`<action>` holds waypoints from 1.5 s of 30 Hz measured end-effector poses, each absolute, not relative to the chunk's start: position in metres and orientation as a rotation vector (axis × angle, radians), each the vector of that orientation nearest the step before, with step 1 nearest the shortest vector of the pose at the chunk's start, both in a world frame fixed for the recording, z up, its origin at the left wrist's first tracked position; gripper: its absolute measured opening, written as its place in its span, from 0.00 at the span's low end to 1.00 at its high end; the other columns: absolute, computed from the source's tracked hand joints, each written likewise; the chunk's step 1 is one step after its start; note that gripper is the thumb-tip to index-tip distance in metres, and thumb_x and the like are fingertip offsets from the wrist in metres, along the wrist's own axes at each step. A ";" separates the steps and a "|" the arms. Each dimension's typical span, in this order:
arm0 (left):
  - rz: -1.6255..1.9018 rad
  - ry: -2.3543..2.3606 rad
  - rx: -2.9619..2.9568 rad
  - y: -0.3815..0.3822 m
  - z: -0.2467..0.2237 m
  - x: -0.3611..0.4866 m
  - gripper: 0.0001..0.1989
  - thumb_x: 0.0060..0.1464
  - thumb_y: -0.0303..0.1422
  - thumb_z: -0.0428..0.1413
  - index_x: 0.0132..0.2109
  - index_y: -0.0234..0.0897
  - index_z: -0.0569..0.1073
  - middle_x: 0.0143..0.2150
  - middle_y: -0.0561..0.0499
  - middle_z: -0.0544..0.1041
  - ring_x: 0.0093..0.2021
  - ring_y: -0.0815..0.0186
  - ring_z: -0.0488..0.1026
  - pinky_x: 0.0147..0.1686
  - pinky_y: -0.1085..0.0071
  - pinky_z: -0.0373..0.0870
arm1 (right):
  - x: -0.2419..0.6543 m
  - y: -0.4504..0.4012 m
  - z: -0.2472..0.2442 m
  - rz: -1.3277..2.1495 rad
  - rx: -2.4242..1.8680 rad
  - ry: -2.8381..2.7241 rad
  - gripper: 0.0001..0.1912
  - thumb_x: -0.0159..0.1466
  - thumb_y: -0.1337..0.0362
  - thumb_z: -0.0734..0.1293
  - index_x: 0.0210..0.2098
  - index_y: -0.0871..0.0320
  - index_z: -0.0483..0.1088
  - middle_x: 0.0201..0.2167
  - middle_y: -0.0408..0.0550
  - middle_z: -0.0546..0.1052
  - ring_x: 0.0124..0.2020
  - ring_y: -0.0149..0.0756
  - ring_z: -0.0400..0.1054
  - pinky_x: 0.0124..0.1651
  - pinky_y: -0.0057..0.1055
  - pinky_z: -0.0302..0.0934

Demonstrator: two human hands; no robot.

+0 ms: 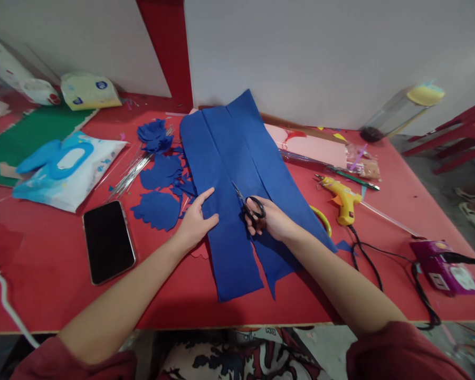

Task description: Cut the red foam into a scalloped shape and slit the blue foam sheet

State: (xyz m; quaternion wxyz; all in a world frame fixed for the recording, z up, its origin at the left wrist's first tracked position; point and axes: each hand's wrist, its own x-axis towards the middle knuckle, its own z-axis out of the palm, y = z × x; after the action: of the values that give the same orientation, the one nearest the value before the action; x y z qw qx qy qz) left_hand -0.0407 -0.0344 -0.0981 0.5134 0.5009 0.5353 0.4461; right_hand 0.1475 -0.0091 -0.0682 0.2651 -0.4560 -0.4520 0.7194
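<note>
A large blue sheet, felt or craft foam by its look, lies in the middle of the red table with long creases or slits along it. My right hand grips black-handled scissors, whose blades point up and left over the sheet. Below the scissors, a cut runs to the sheet's near edge and parts it into two flaps. My left hand rests on the sheet's left side, thumb and forefinger spread; its other fingers are hidden. Cut blue leaf-like pieces and scraps lie to its left.
Left are a black phone, a wipes pack, thin wires and a blue flower-like bundle. Right are a yellow glue gun, its cable, a green-handled cutter and a purple power block. A wall stands behind.
</note>
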 end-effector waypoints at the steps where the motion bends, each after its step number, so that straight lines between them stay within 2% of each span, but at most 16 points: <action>1: 1.074 1.288 1.206 -0.035 -0.099 -0.041 0.33 0.44 0.28 0.56 0.60 0.32 0.60 0.62 0.40 0.61 0.63 0.56 0.57 0.62 0.56 0.52 | 0.147 -0.009 -0.068 1.942 -1.228 -1.218 0.26 0.49 0.42 0.67 0.25 0.57 0.56 0.13 0.36 0.66 0.11 0.26 0.62 0.11 0.20 0.47; 9: 1.070 1.288 1.193 -0.035 -0.096 -0.040 0.33 0.43 0.29 0.56 0.59 0.33 0.61 0.62 0.41 0.61 0.63 0.55 0.57 0.62 0.56 0.52 | 0.146 -0.011 -0.066 1.914 -1.230 -1.202 0.26 0.47 0.43 0.69 0.24 0.57 0.55 0.12 0.35 0.65 0.10 0.24 0.60 0.10 0.19 0.44; 15: 1.065 1.291 1.190 -0.036 -0.094 -0.039 0.34 0.43 0.29 0.56 0.60 0.30 0.59 0.62 0.39 0.61 0.62 0.54 0.58 0.62 0.55 0.53 | 0.144 -0.012 -0.066 1.888 -1.233 -1.179 0.26 0.46 0.45 0.70 0.23 0.56 0.54 0.12 0.34 0.65 0.09 0.22 0.58 0.09 0.19 0.42; 21: 1.075 1.283 1.172 -0.035 -0.094 -0.039 0.34 0.42 0.29 0.57 0.59 0.32 0.60 0.63 0.41 0.60 0.63 0.55 0.57 0.62 0.55 0.52 | 0.142 -0.012 -0.068 1.929 -1.223 -1.156 0.25 0.49 0.45 0.69 0.24 0.56 0.54 0.13 0.35 0.65 0.10 0.24 0.60 0.10 0.19 0.45; 25: 1.079 1.285 1.169 -0.035 -0.092 -0.038 0.34 0.42 0.29 0.56 0.59 0.30 0.59 0.63 0.39 0.60 0.63 0.55 0.57 0.62 0.55 0.52 | 0.141 -0.009 -0.068 1.947 -1.236 -1.160 0.25 0.49 0.44 0.68 0.25 0.57 0.56 0.13 0.36 0.66 0.11 0.25 0.61 0.11 0.20 0.48; 35: 1.081 1.300 1.195 -0.035 -0.095 -0.039 0.33 0.42 0.29 0.57 0.58 0.32 0.61 0.62 0.40 0.61 0.62 0.55 0.58 0.62 0.55 0.53 | 0.139 -0.008 -0.069 1.927 -1.247 -1.133 0.25 0.48 0.43 0.69 0.24 0.57 0.56 0.12 0.35 0.65 0.10 0.24 0.60 0.10 0.19 0.45; 41: 1.082 1.296 1.188 -0.034 -0.095 -0.039 0.34 0.42 0.30 0.57 0.59 0.29 0.60 0.62 0.38 0.61 0.62 0.54 0.58 0.62 0.56 0.52 | 0.137 -0.011 -0.069 1.888 -1.234 -1.125 0.26 0.47 0.45 0.70 0.24 0.57 0.55 0.12 0.34 0.65 0.10 0.22 0.59 0.09 0.18 0.44; 45: 1.098 1.288 1.178 -0.034 -0.097 -0.039 0.34 0.42 0.29 0.57 0.58 0.32 0.61 0.62 0.41 0.61 0.63 0.54 0.57 0.63 0.56 0.52 | 0.135 -0.012 -0.070 1.887 -1.219 -1.118 0.26 0.46 0.45 0.71 0.23 0.57 0.55 0.12 0.34 0.65 0.10 0.22 0.59 0.09 0.18 0.45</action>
State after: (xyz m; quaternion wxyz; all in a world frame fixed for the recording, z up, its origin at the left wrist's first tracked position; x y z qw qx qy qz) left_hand -0.0393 -0.0342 -0.0965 0.5139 0.4899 0.5358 0.4569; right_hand 0.1355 -0.0116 -0.0695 0.3111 -0.4616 -0.4234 0.7148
